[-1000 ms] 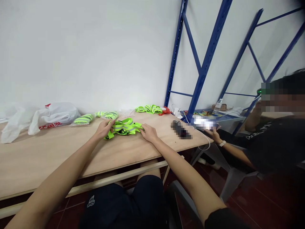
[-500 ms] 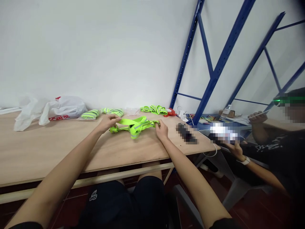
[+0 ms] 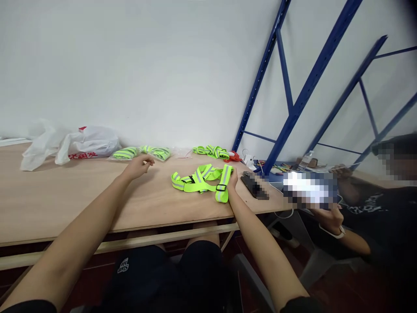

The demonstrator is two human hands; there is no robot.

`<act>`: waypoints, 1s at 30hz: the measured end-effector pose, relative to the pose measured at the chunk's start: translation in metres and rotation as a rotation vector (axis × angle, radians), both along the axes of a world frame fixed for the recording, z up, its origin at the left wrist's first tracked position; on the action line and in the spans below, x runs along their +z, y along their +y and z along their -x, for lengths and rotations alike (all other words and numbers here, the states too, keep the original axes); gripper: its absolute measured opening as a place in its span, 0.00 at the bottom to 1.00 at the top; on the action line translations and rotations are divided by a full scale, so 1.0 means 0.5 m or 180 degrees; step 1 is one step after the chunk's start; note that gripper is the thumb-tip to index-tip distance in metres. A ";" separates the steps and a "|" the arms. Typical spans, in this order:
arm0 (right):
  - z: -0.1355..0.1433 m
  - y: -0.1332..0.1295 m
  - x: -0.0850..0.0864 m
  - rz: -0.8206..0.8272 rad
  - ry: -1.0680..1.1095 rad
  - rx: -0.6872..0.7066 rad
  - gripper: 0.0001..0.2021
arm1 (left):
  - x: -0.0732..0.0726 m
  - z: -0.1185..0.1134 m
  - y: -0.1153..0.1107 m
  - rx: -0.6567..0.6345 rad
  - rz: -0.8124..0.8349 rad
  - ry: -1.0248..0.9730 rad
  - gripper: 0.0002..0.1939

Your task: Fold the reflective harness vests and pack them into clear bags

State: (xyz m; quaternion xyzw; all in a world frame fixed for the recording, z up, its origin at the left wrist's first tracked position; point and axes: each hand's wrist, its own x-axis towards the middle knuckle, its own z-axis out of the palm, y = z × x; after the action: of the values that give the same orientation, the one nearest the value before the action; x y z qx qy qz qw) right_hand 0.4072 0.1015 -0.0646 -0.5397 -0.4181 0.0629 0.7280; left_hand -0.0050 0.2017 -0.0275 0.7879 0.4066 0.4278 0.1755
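Note:
A fluorescent yellow-green reflective strap harness (image 3: 198, 184) with silver stripes lies loosely looped on the wooden table in front of me. A black slide buckle shows on its right-hand strap, which stands up and hangs over toward me. My right hand (image 3: 233, 179) grips the harness at its right end, with the fingers partly hidden behind the strap. Off to the left of the harness, apart from it, my left hand (image 3: 140, 167) hovers with loosely bent fingers and nothing in them. Just beyond that hand are bagged reflective straps (image 3: 159, 153).
Along the wall sit a white plastic bag (image 3: 94, 143), another bagged strap bundle (image 3: 125, 153) and a loose strap pile (image 3: 211, 151) beside something red (image 3: 233, 156). A dark blurred object (image 3: 254, 186) lies right. A blue rack (image 3: 295, 108) and a co-worker holding a bright screen are farther right.
My left hand has let go of the harness and drawn back to the left. My right hand has shifted slightly right, and the harness now lies more spread, its buckle showing.

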 end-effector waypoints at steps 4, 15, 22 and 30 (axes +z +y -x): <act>0.009 0.002 -0.002 0.0210 -0.0257 -0.0208 0.07 | -0.003 -0.007 -0.002 -0.0027 0.0030 0.0162 0.13; 0.011 0.005 -0.010 0.0518 -0.0645 -0.0349 0.06 | -0.026 -0.036 -0.001 -0.0427 0.0498 0.1019 0.17; 0.018 -0.002 -0.003 0.0604 -0.0710 -0.0369 0.06 | -0.024 -0.032 0.001 -0.0408 0.0719 0.1005 0.19; 0.033 -0.020 0.014 0.0678 -0.0774 -0.0410 0.04 | -0.029 -0.029 0.011 -0.0414 0.0650 0.1062 0.19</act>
State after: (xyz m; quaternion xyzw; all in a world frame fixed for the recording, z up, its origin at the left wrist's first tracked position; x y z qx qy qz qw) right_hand 0.3906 0.0915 -0.0575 -0.6431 -0.4586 -0.0058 0.6132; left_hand 0.0096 0.2070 -0.0421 0.8505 0.4197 0.2357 0.2119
